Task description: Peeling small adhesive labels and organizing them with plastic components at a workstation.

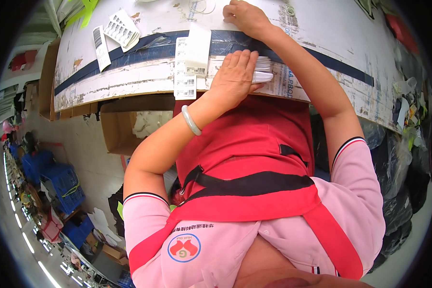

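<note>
Clasping layered white slips (263,76): left hand's grip (234,77); right hand's grip (247,18): cannot tell.

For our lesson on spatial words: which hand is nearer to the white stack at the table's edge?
Left. The left hand lies over the white stack; the right hand is beyond the blue tape, farther from it.

On the near side of the dark blue stripe (220,42), the left hand (233,76) is resting on stacked white slips (263,77); beyond it, the right hand (247,19) is curling its fingers.
</note>
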`<action>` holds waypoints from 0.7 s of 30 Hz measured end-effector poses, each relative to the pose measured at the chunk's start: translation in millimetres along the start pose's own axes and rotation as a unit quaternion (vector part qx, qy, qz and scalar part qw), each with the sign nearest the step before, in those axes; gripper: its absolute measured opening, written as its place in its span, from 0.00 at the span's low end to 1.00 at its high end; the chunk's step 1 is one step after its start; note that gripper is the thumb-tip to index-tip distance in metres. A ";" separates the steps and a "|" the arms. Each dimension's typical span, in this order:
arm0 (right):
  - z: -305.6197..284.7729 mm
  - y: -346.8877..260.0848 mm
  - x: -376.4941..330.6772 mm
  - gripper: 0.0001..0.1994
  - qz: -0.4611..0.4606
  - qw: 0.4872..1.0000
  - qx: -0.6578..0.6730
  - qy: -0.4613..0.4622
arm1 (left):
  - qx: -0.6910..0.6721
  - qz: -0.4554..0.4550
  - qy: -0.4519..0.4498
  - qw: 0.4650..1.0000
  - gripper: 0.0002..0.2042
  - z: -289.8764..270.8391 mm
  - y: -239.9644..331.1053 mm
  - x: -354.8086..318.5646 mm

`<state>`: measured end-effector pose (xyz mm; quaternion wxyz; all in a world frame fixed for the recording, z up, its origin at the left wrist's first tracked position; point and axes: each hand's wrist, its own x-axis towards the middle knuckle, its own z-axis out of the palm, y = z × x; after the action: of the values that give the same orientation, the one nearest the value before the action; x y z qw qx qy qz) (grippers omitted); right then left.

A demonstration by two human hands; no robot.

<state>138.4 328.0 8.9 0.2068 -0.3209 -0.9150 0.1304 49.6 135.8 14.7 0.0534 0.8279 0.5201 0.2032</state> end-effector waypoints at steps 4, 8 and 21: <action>6.4 5.1 -0.7 0.07 0.033 0.999 -0.014 -0.027 | -0.024 -0.005 -0.002 1.000 0.37 3.0 -1.6 0.9; -6.3 -1.7 -14.8 0.07 0.068 0.994 0.084 0.016 | -0.053 -0.007 0.014 0.998 0.37 6.0 -6.7 -1.9; -35.4 -41.1 -97.2 0.05 0.098 0.984 0.125 0.080 | -0.733 -0.274 0.027 0.622 0.29 -38.2 -31.3 -2.0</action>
<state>201.7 238.2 26.7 0.3042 -0.3899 -0.8361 0.2373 7.6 143.5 39.6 0.6817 0.3283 0.4029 0.5150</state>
